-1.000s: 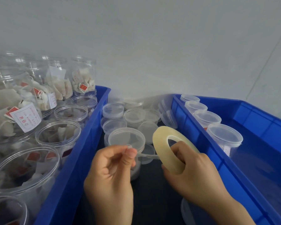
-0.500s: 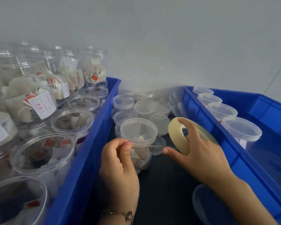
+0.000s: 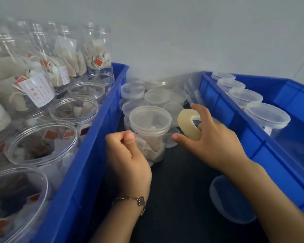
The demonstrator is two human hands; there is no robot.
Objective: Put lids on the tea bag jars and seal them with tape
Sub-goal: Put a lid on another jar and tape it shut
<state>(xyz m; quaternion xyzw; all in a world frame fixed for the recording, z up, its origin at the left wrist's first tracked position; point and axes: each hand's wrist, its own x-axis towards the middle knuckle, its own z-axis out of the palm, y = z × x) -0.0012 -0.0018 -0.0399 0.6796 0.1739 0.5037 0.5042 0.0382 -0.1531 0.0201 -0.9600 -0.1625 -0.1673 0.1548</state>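
A clear jar of tea bags (image 3: 152, 146) stands on the dark table between two blue crates, with a clear lid (image 3: 150, 120) on top. My left hand (image 3: 128, 155) is at the jar's left side just below the lid, thumb and forefinger pinched together, seemingly on the end of the clear tape, which is hard to see. My right hand (image 3: 211, 141) carries the yellowish tape roll (image 3: 189, 124) with fingers through its hole, thumb pointing at the jar's right side.
The left blue crate (image 3: 88, 165) holds several open jars of tea bags (image 3: 42, 142), more stacked behind. The right blue crate (image 3: 249, 137) holds several lidded jars (image 3: 267, 118). Loose clear lids (image 3: 157, 97) lie behind the jar. Another lid (image 3: 232, 200) lies under my right forearm.
Both hands have dropped from above the jar to its sides. The roll has moved right and down, and my left hand's pinch has come to the jar just under the lid.
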